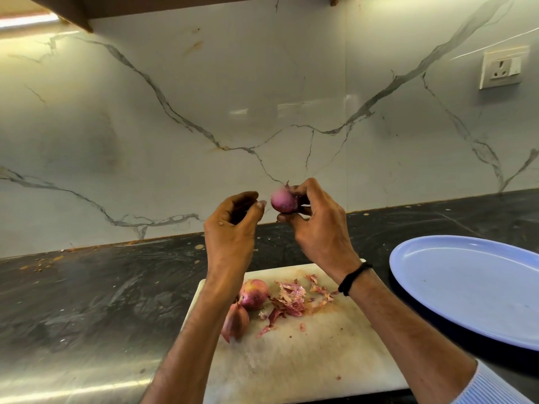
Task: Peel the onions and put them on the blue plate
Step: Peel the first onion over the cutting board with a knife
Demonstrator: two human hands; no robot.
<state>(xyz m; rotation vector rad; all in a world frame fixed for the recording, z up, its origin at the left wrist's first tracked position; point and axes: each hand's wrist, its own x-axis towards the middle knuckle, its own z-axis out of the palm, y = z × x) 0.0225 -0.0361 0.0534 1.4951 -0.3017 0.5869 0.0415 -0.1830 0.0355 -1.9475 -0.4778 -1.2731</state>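
Observation:
My right hand (316,228) grips a small pink onion (282,200), held up in front of the wall above the counter. Just left of it, my left hand (233,225) is raised with its fingers curled, thumb and fingertips close to the onion; I cannot see anything held between them. Two onions still in their skins lie on the white cutting board (306,360): one (254,293) behind, one (235,322) nearer, both partly hidden by my left forearm. The blue plate (472,284) sits at the right with nothing on it.
Loose pink onion skins (291,298) are scattered over the middle of the board. The dark stone counter (87,301) extends left and behind. A marble wall rises at the back, with a socket (501,70) at upper right.

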